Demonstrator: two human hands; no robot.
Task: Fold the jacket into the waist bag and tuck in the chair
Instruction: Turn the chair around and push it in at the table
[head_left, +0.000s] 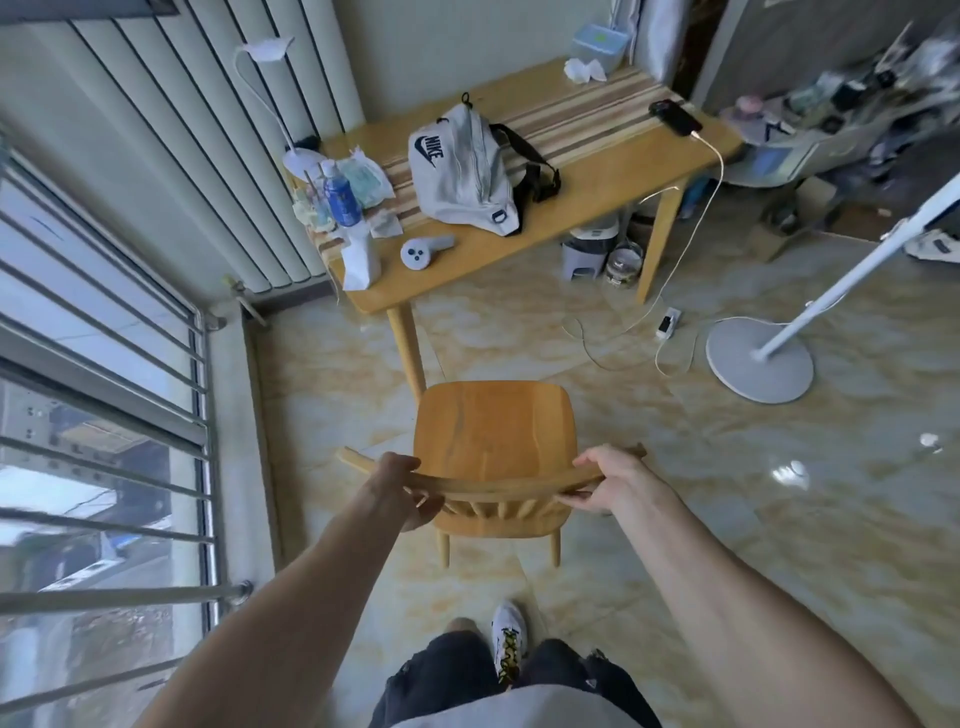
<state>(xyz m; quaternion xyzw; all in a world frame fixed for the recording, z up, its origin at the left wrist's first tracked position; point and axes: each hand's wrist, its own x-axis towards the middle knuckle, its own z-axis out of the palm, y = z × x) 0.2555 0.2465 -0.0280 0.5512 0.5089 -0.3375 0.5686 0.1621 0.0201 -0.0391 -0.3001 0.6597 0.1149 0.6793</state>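
A wooden chair (493, 431) stands on the tiled floor in front of me, a little way out from the wooden table (524, 244). My left hand (402, 488) grips the left part of its curved top rail. My right hand (608, 483) grips the right part of the same rail. A bulging white waist bag (460, 171) with a black strap lies zipped on the table top. No jacket is visible outside the bag.
Bottles (340, 192), a desk lamp (298, 156), a white controller (423, 249) and a charging phone (675, 117) sit on the table. A fan's round base (758, 358), a power strip (667, 322) and cables lie on the floor at right. A barred window (104, 415) runs along the left.
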